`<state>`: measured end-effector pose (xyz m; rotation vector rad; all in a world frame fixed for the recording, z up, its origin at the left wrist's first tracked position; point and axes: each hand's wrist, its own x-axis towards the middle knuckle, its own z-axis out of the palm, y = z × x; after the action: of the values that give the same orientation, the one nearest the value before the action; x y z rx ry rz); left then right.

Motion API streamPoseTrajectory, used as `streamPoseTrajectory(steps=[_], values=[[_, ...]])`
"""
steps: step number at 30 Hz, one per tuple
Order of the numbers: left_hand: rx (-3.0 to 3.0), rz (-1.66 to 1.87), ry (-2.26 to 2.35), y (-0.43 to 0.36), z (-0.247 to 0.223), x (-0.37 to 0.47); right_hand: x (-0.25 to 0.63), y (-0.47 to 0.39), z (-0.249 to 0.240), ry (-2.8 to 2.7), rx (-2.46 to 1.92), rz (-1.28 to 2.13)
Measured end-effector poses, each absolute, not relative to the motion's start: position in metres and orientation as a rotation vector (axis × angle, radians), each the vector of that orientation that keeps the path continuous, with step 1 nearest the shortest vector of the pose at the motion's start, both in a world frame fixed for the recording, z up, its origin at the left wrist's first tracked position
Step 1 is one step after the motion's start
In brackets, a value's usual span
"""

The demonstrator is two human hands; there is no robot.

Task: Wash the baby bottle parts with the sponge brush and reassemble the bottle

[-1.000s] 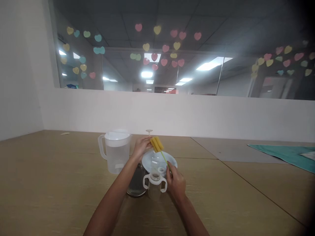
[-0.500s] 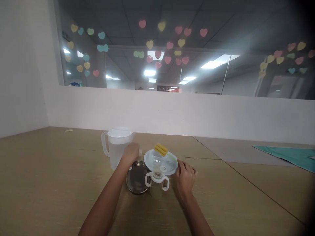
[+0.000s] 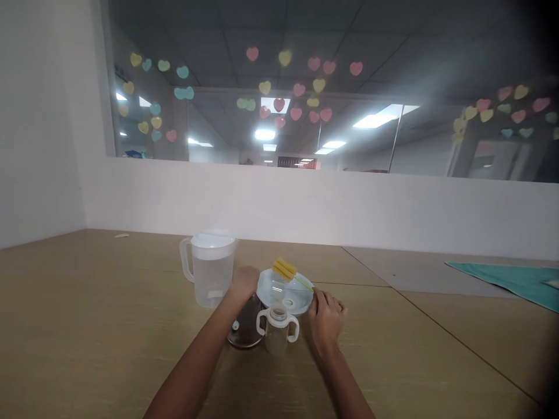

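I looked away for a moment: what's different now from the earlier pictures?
The yellow sponge brush has come down over the white plate. The left hand has moved from beside the sponge to the metal tray; the right hand has shifted right, to the handle's end. The pitcher and two-handled bottle stayed put.

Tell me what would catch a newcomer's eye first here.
Probably the bright yellow sponge at the pale plate, its green stick running to the right hand. Next, the pastel heart stickers scattered across the window above the table. Then the big see-through jug left of the plate, and the teal cloth at the far right.
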<state>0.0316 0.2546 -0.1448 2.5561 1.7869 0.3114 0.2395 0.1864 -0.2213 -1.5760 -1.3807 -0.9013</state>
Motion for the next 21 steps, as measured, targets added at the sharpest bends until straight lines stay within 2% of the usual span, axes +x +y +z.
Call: streamPoseTrajectory(steps=[9, 14, 21], values=[[2.433, 0.504, 1.52, 0.263, -0.171, 0.067, 0.24, 0.189, -0.222, -1.302, -1.581, -0.881], [2.323, 0.645, 1.325, 0.267, -0.184, 0.07, 0.238, 0.191, -0.229, -1.391, -1.691, -0.756], [2.09, 1.048, 1.114, 0.278, -0.179, 0.068, 0.229, 0.185, -0.223, -1.34, -1.482, -0.589]])
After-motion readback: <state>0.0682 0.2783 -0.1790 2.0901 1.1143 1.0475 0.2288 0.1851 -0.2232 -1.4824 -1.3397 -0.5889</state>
